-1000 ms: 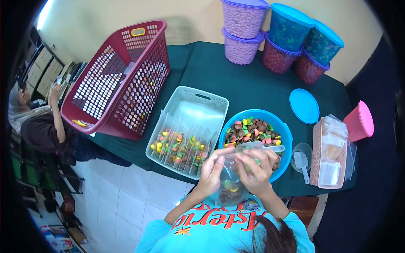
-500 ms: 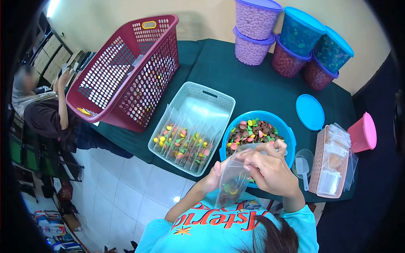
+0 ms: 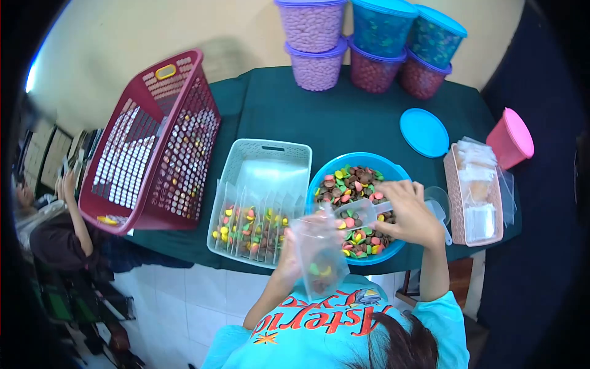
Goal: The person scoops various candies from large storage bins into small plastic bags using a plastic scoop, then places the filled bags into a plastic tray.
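Note:
My left hand [image 3: 286, 263] grips a clear plastic pouch [image 3: 318, 246] in front of the shirt, with some brown, yellow and green candies in its bottom. In my right hand [image 3: 410, 212] is a clear plastic scoop [image 3: 357, 213], held over the round blue tub [image 3: 376, 261]. Its end points left, close to the pouch's mouth, and pink and brown pieces show through or beneath it. Loose button-shaped candies [image 3: 356, 183] in brown, pink, green and yellow fill the tub.
Left of the tub, a pale green basket [image 3: 270, 146] holds a row of filled pouches. A maroon laundry basket [image 3: 195, 80] stands farther left. At right are a pink basket of empty bags [image 3: 479, 206], a white scoop [image 3: 439, 215] and a blue lid [image 3: 424, 133]. Stacked tubs [image 3: 375, 74] line the back.
My right hand has left the top of the pouch and now holds the clear scoop over the tub. The pouch has shifted slightly left, and the camera view has turned.

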Demonstrator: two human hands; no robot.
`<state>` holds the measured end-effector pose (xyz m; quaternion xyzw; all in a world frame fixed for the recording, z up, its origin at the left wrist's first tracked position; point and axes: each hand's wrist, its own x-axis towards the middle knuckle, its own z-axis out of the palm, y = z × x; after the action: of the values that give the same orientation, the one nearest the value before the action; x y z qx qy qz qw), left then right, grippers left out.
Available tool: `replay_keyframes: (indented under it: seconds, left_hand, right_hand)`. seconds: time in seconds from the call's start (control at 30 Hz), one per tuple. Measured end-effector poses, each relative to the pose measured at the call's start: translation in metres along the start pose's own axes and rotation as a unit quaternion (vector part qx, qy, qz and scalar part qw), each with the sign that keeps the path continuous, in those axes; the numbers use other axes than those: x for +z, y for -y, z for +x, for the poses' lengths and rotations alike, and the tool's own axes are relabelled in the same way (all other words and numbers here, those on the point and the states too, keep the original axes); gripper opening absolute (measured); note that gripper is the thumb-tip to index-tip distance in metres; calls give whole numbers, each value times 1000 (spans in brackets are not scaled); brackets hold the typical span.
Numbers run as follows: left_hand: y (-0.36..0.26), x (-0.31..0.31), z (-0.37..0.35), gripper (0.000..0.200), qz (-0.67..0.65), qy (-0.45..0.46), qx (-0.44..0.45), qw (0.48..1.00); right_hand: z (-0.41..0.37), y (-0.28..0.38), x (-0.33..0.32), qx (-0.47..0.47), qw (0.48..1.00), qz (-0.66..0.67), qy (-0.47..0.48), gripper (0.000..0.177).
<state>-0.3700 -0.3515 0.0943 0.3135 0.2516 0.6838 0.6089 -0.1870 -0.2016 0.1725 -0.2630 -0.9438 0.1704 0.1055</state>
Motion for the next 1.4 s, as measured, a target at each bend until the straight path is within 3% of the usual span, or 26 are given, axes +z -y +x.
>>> replay_keyframes:
  seconds: [0.03,0.17,0.27,0.4,0.47,0.53,0.6,0.7,0.77,1.0,1.13,1.2,1.33,1.37,1.4]
  left_hand:
    - [-3,-9,0,78,-31,-15,17,999]
    - [-20,-32,5,78,-175,-16,52,983]
    - [-23,-43,6,78,-147,-9,24,989]
    - [-21,-52,11,77,-189,30,-2,981]
    - [-21,-55,12,77,-200,26,-12,979]
    - [-24,-56,12,77,-157,7,-23,987]
    - [-24,-58,13,77,-112,-12,-32,993]
    - [-22,-62,17,77,-191,13,-40,981]
    - [-26,-56,18,77,-66,-21,-59,996]
    - [-34,-61,20,77,-61,-11,-42,997]
    - [-65,-59,13,76,-83,-66,74,992]
    - [-77,-48,7,78,168,-155,133,964]
    - [-72,-35,-1,73,276,-125,131,944]
    - [-67,-28,-3,69,195,-123,107,967]
    - [-61,-27,-5,69,197,-131,111,965]
  right_hand:
    - [-2,-3,6,31,998,-13,49,57]
    - [-1,-11,36,48,998,1,40,54]
    - [-2,-6,32,46,999,10,23,53]
    - [-8,2,26,55,994,-76,-48,50]
    - [-7,7,19,89,992,-74,-54,48]
    - [-8,9,19,189,973,-122,-49,50]
    - [-6,13,26,181,970,-147,-69,51]
    - [-2,20,34,165,973,-147,-71,57]
    - [-1,24,39,167,977,-128,-47,58]
    - [4,15,41,156,988,21,-4,60]
    - [6,7,37,101,987,107,69,52]
    - [8,5,43,98,987,109,58,53]
    - [16,-10,47,66,979,172,83,57]
    - [17,-14,46,59,979,173,88,57]
    - [18,-17,45,40,972,204,109,57]
